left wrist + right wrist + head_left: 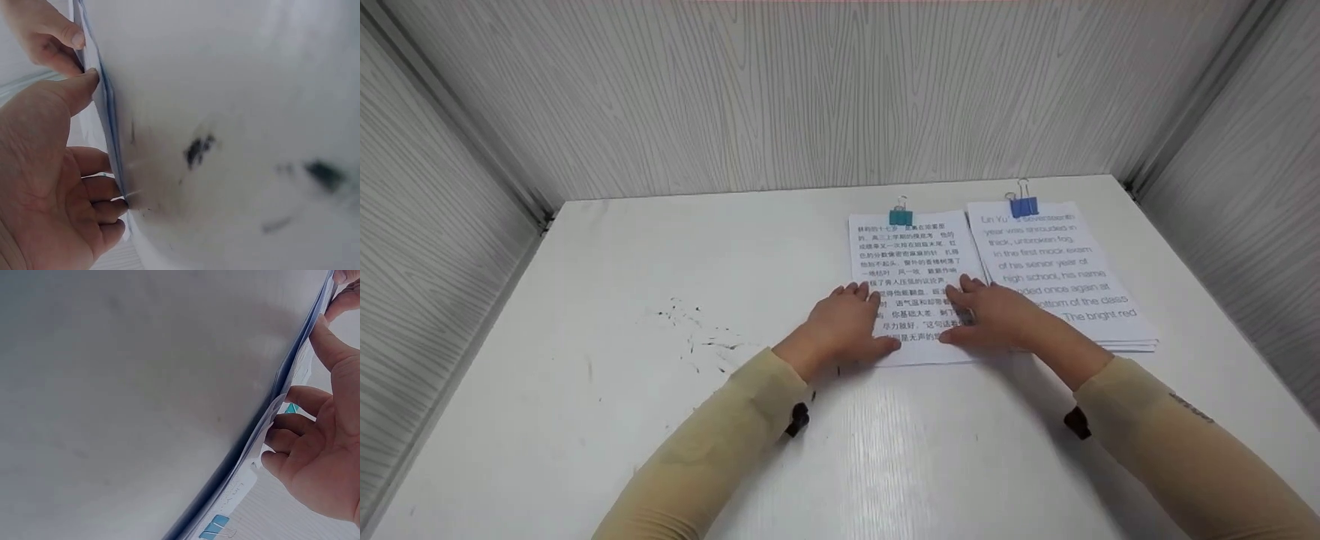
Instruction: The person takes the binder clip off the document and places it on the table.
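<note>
A stack of printed paper with Chinese text (911, 259) lies flat on the white table, a teal binder clip (901, 217) on its top edge. My left hand (840, 326) rests along its lower left side, fingers spread and thumb on the bottom edge. On the lower right side lies my right hand (1001, 315), its thumb also at the bottom edge. To the right, partly under that hand and forearm, is a second stack with English text (1039, 255), clipped by a blue binder clip (1024, 207). In the wrist views the fingertips of both hands touch the paper.
Grey wood-grain panels (810, 97) stand behind the table (660, 255) and at both sides. Dark marks (705, 343) spot the tabletop left of my left hand. Loose lower sheets of the English stack stick out at its bottom right corner.
</note>
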A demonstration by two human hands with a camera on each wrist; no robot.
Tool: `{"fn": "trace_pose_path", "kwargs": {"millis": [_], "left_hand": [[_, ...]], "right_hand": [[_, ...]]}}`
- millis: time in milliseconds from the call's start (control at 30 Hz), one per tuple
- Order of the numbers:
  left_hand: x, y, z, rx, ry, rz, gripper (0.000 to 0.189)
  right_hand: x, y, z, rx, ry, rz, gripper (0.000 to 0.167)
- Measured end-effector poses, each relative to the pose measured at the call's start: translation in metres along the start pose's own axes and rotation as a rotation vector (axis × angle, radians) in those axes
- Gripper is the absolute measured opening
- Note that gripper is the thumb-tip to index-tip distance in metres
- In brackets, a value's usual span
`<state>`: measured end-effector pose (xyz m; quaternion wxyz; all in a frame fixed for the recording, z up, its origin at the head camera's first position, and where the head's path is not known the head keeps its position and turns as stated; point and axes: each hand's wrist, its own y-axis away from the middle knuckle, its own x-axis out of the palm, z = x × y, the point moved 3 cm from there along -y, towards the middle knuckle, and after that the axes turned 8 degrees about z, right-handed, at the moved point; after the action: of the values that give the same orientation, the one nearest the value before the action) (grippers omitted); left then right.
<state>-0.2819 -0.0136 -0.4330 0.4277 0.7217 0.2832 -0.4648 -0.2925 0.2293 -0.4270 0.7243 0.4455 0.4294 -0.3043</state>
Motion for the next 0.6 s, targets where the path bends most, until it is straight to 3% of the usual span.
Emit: {"fn": "trace_pose_path", "kwargs": {"millis": [600], "left_hand": [[0.011,0.03,0.005,0.037,-0.035,-0.01,0.094]], "right_hand": [[0.011,0.012,0.025,-0.028,0.066,0.012,0.093]]}}
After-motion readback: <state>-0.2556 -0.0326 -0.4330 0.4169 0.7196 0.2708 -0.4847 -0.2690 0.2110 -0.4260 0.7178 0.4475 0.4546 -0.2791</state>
